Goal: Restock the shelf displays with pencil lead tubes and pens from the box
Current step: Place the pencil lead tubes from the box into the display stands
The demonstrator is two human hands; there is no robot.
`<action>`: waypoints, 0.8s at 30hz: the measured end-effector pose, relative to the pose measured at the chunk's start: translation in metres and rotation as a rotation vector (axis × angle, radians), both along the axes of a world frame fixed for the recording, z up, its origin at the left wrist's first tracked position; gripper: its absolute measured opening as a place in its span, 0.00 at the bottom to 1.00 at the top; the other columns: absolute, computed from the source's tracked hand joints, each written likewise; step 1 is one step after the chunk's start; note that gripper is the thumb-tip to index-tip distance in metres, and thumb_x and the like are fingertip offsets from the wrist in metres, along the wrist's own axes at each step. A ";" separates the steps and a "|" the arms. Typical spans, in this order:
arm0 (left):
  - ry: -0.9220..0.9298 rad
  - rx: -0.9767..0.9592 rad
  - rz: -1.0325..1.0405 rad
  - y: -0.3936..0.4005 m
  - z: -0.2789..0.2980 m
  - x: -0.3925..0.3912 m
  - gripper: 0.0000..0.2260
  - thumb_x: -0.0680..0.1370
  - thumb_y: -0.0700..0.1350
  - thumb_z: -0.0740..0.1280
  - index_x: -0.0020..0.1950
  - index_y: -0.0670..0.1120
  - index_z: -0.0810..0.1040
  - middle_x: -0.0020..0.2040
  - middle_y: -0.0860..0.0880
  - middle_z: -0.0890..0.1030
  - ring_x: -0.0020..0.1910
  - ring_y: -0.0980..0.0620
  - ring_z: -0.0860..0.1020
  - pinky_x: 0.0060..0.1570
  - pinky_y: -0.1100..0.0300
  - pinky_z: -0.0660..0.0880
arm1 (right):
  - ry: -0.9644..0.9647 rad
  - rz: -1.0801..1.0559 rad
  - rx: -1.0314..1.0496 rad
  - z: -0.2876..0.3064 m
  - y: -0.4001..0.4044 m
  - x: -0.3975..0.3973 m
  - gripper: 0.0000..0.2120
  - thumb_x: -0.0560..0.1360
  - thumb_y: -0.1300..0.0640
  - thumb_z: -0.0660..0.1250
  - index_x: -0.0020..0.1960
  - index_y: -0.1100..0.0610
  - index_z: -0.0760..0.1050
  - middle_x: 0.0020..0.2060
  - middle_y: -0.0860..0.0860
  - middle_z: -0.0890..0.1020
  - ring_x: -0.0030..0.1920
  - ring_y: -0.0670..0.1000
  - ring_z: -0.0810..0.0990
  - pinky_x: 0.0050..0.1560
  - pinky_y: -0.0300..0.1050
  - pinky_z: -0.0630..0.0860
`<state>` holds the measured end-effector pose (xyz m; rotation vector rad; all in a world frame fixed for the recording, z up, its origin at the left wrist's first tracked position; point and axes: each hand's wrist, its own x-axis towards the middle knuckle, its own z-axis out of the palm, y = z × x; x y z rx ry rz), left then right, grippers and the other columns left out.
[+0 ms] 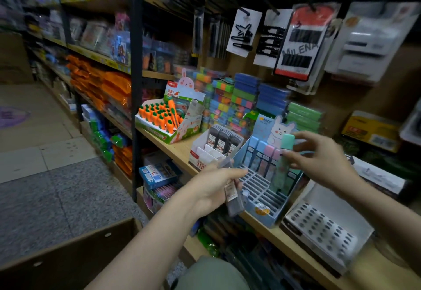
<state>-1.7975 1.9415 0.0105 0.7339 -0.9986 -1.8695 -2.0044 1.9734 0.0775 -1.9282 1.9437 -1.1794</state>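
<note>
My left hand grips a small bundle of grey pencil lead tubes in front of the shelf edge. My right hand pinches a mint-green lead tube over the light-blue bunny display box, whose grid of slots is mostly bare. Blue and pink tubes stand in that box's back row. To its left sits a white display box with dark grey lead tubes at its back. A brown cardboard box lies at the bottom left, by my left forearm.
A carrot-eraser display stands further left on the wooden shelf. A white tray with round holes sits to the right. Stacked coloured packs fill the shelf back, hair-clip cards hang above, and grey floor lies left.
</note>
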 end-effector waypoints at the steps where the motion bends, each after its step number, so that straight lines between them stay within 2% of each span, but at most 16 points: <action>1: 0.033 0.018 -0.026 0.001 0.001 -0.001 0.16 0.76 0.29 0.66 0.59 0.43 0.72 0.45 0.44 0.76 0.31 0.52 0.74 0.31 0.61 0.76 | 0.026 -0.036 -0.022 0.000 0.003 -0.006 0.13 0.71 0.50 0.75 0.51 0.40 0.75 0.44 0.44 0.84 0.40 0.44 0.83 0.44 0.50 0.83; 3: 0.043 0.019 -0.033 0.003 0.000 -0.005 0.22 0.75 0.25 0.62 0.64 0.44 0.69 0.48 0.43 0.75 0.35 0.50 0.77 0.41 0.54 0.78 | 0.075 -0.088 -0.064 -0.003 0.006 -0.014 0.14 0.71 0.50 0.75 0.49 0.37 0.72 0.41 0.41 0.82 0.39 0.39 0.81 0.39 0.42 0.81; 5: 0.024 0.002 -0.039 0.004 -0.003 -0.010 0.24 0.75 0.25 0.62 0.67 0.45 0.68 0.48 0.43 0.76 0.39 0.49 0.77 0.49 0.50 0.78 | 0.095 -0.088 -0.100 -0.009 0.008 -0.016 0.17 0.71 0.52 0.75 0.53 0.39 0.72 0.39 0.40 0.81 0.37 0.36 0.80 0.32 0.29 0.75; 6: 0.011 -0.003 -0.039 0.006 -0.004 -0.013 0.24 0.76 0.25 0.62 0.68 0.44 0.67 0.47 0.43 0.77 0.40 0.49 0.78 0.47 0.51 0.78 | 0.123 -0.080 -0.114 -0.013 0.009 -0.016 0.17 0.72 0.54 0.74 0.55 0.40 0.71 0.39 0.39 0.80 0.37 0.36 0.80 0.31 0.28 0.74; 9: -0.031 -0.015 0.003 0.009 -0.005 -0.022 0.23 0.76 0.26 0.63 0.66 0.45 0.66 0.46 0.43 0.76 0.39 0.49 0.78 0.37 0.58 0.79 | 0.246 -0.063 -0.123 -0.023 0.009 -0.018 0.17 0.73 0.57 0.74 0.58 0.48 0.72 0.43 0.43 0.79 0.41 0.43 0.80 0.38 0.32 0.77; 10: -0.041 -0.036 0.022 0.010 -0.005 -0.026 0.22 0.76 0.27 0.64 0.65 0.46 0.67 0.46 0.44 0.76 0.39 0.49 0.79 0.37 0.58 0.80 | 0.283 -0.066 -0.124 -0.025 0.008 -0.019 0.17 0.73 0.58 0.74 0.58 0.49 0.72 0.45 0.44 0.77 0.41 0.43 0.79 0.37 0.29 0.75; 12: -0.075 -0.099 0.072 0.010 -0.007 -0.033 0.18 0.76 0.31 0.67 0.61 0.46 0.69 0.45 0.45 0.81 0.39 0.50 0.81 0.44 0.55 0.81 | 0.312 -0.078 -0.121 -0.028 0.005 -0.022 0.16 0.72 0.59 0.74 0.56 0.50 0.72 0.44 0.45 0.78 0.39 0.40 0.76 0.32 0.25 0.73; 13: -0.096 -0.133 0.097 0.011 -0.010 -0.036 0.16 0.76 0.33 0.69 0.58 0.47 0.71 0.46 0.46 0.83 0.40 0.51 0.82 0.48 0.53 0.81 | 0.325 -0.086 -0.117 -0.030 0.003 -0.023 0.15 0.72 0.60 0.74 0.55 0.51 0.73 0.44 0.46 0.80 0.38 0.41 0.77 0.33 0.27 0.74; 15: -0.139 -0.205 0.122 0.013 -0.016 -0.038 0.12 0.76 0.37 0.70 0.56 0.48 0.74 0.47 0.48 0.85 0.42 0.53 0.83 0.51 0.51 0.81 | 0.371 -0.118 -0.113 -0.034 0.001 -0.025 0.13 0.73 0.59 0.74 0.54 0.55 0.75 0.43 0.51 0.84 0.40 0.48 0.82 0.39 0.39 0.78; 19: -0.146 -0.319 0.147 0.016 -0.028 -0.035 0.05 0.78 0.39 0.68 0.51 0.49 0.79 0.44 0.49 0.86 0.42 0.52 0.83 0.47 0.54 0.82 | 0.366 -0.169 -0.117 -0.040 -0.004 -0.029 0.11 0.73 0.57 0.74 0.54 0.56 0.77 0.41 0.54 0.84 0.42 0.52 0.82 0.44 0.50 0.81; 21: -0.142 -0.330 0.163 0.016 -0.032 -0.033 0.04 0.80 0.41 0.65 0.52 0.48 0.77 0.41 0.50 0.85 0.38 0.53 0.82 0.41 0.58 0.82 | 0.333 -0.192 -0.124 -0.042 -0.006 -0.030 0.11 0.73 0.56 0.74 0.53 0.56 0.77 0.41 0.53 0.83 0.41 0.52 0.81 0.44 0.49 0.81; 24: -0.214 -0.307 0.171 0.015 -0.038 -0.033 0.04 0.83 0.43 0.60 0.53 0.50 0.73 0.40 0.51 0.82 0.34 0.57 0.79 0.38 0.61 0.80 | 0.283 -0.210 -0.091 -0.041 -0.009 -0.032 0.10 0.72 0.56 0.75 0.50 0.53 0.77 0.40 0.50 0.83 0.39 0.48 0.80 0.40 0.44 0.77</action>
